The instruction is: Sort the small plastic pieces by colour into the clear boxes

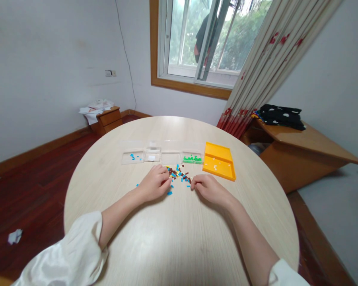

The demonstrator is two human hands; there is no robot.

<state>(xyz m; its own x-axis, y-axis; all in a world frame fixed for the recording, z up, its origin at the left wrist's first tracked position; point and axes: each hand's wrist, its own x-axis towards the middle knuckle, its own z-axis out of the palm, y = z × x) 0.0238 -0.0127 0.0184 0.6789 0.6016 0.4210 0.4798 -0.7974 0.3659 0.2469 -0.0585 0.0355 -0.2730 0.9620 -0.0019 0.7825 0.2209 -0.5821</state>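
Small bricks (179,174) lie between two hands (156,182), near four clear boxes (171,158).

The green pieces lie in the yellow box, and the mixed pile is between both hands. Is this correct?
Not quite: the head view shows the green pieces in a clear box beside the yellow box. The mixed pile is between left hand and right hand.

Looks like a home: round table (173,242), window (209,47) behind it, patterned curtain (267,55) behind-right, small drawer cabinet (111,120) behind-left.
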